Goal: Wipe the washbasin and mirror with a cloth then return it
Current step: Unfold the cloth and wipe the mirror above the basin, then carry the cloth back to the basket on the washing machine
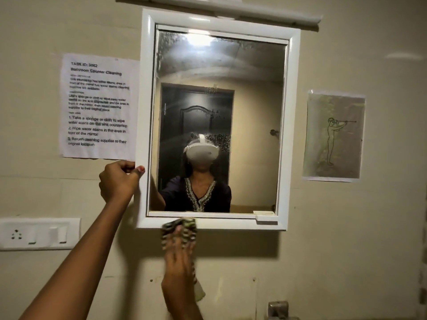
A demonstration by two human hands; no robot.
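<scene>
A white-framed mirror (254, 100) hangs on the beige wall, its glass smeared and spotted with water marks. My left hand (119, 181) grips the lower left edge of the frame. My right hand (179, 257) presses a striped green-and-dark cloth (188, 229) flat against the frame's bottom edge and the wall just below it. The washbasin is out of view; only the top of a metal tap (278, 308) shows at the bottom.
A printed task sheet (99, 107) is taped left of the mirror and a drawing (333, 135) right of it. A white switch and socket plate (39, 233) sits on the wall at lower left. A tube light (231, 10) runs above the mirror.
</scene>
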